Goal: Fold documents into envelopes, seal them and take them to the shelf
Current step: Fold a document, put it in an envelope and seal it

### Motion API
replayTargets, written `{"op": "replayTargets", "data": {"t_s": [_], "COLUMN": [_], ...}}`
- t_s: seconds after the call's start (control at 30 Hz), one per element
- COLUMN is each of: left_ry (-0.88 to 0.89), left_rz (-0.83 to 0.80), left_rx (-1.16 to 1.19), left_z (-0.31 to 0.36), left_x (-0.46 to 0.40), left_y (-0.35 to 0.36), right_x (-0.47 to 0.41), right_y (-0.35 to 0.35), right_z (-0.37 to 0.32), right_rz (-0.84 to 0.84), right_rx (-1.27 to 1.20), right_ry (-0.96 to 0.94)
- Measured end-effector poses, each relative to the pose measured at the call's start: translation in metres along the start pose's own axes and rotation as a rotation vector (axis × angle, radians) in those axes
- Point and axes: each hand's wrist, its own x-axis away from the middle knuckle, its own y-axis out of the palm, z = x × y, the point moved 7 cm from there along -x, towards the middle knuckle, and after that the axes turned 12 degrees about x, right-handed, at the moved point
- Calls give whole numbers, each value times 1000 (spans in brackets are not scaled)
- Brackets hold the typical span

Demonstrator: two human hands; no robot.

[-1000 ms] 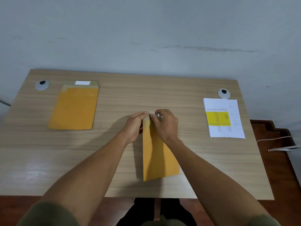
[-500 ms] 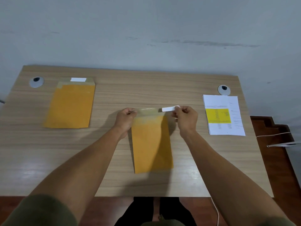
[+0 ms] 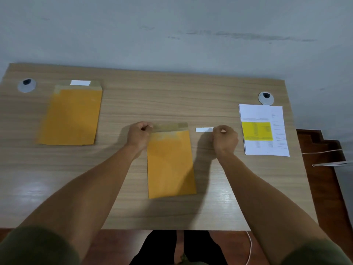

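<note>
A person leans over a wood-grain worktop [image 3: 219, 88], both bare forearms stretched toward a yellow-orange envelope [image 3: 170, 163] lying lengthwise at the centre. The envelope's flap [image 3: 170, 127] stands open at its 12 o'clock end, a glossy adhesive band showing across it. The left hand [image 3: 138, 133] is curled, fingers and thumb pinching the flap's left corner. The right hand [image 3: 225, 139], at 3 o'clock from the flap and clear of the envelope, is likewise curled, pinching one end of a white peel-off strip [image 3: 204, 129], which sticks out toward the flap without touching it.

At 10 o'clock from the centre envelope, well apart, a second envelope [image 3: 72, 115] of the same colour lies flat, its flap open and a white strip [image 3: 80, 83] in place on it. At 2 o'clock, near the worktop's right edge, rests a stack of printed documents [image 3: 264, 131] with a yellow-highlighted block on the top sheet. Two round grey cable grommets sit at the far corners, one at the left [image 3: 26, 85], one at the right [image 3: 265, 97] just beyond the documents. A white cord [image 3: 321, 151] trails over the reddish floor at the right.
</note>
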Motion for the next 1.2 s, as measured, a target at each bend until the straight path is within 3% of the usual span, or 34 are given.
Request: {"op": "replayTargets", "data": {"t_s": [0.1,0.23,0.33,0.53,0.73,1.2], "left_ry": [32,237,294,438,576,526], "left_rz": [-48,-212,-269,-206,-210,-246], "left_rx": [-202,-709,-893,-999,-1051,-1114], "left_z": [-1,10,10,8,-3,-16], "left_x": [0,10,14,22,39,43], "left_y": [-1,9,16,14,15,14], "right_x": [16,50,67,77,90,103], "right_y": [2,49,82,88,90,97], "right_z": [-19,-65,-75,-73,-57,-48], "right_rz": [42,-198,-380,-254,-248,-194], "right_rx": [140,458,737,865,891,1036], "right_ry": [-192,-767,-940,-1037,-1130,-1166]}}
